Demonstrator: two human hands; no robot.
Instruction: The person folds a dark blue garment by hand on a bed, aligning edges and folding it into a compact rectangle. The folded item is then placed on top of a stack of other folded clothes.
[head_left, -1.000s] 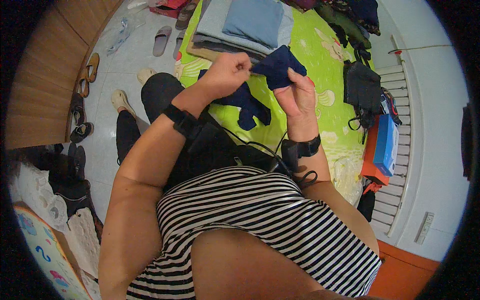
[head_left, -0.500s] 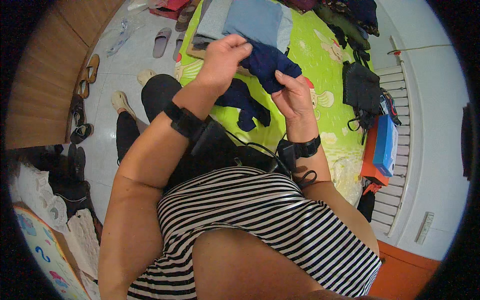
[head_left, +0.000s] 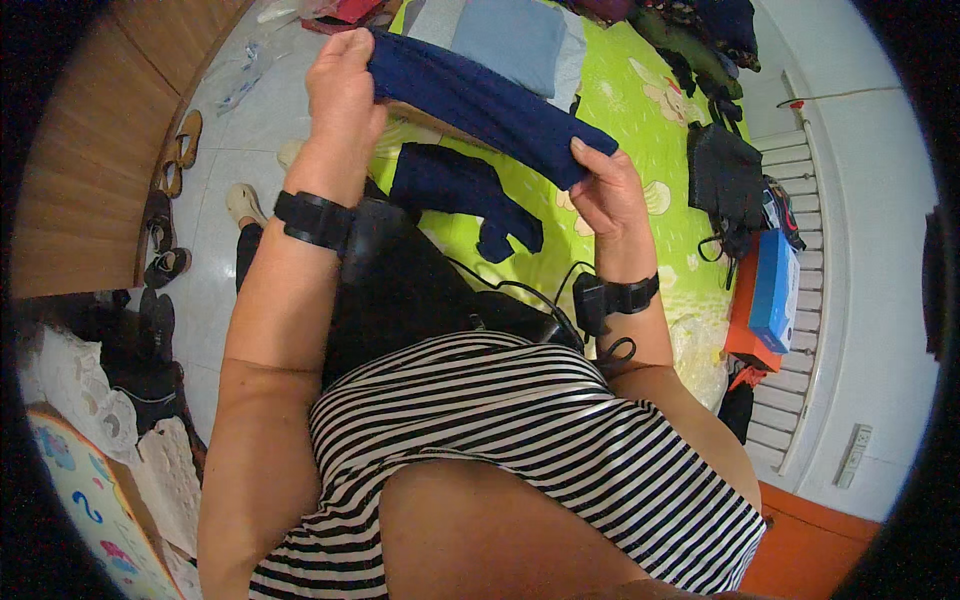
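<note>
A long, narrow navy blue garment [head_left: 480, 95] is pulled taut between my hands, slanting down toward the right; its exact kind does not show. My left hand [head_left: 343, 95], raised at the far left, grips one end in closed fingers. The other end is pinched by my right hand [head_left: 606, 188], thumb on top. Below it a second navy garment [head_left: 445, 178] lies loosely spread on the green patterned bed sheet [head_left: 580, 245]. Just behind the stretched cloth sits a pile of folded clothes, topped by a blue-grey folded garment [head_left: 510, 42].
Dark clothes [head_left: 690, 55] are heaped at the bed's far right. A black bag [head_left: 722, 170] lies on the right edge, near a blue box [head_left: 772, 290] beside the white radiator [head_left: 800, 400]. Shoes [head_left: 165, 265] line the floor at left. Black cables [head_left: 530, 290] cross near my lap.
My left hand has moved left and away from me, drawing the bunched navy garment out to its length. The right hand has shifted slightly right and nearer. More of the lying garment shows.
</note>
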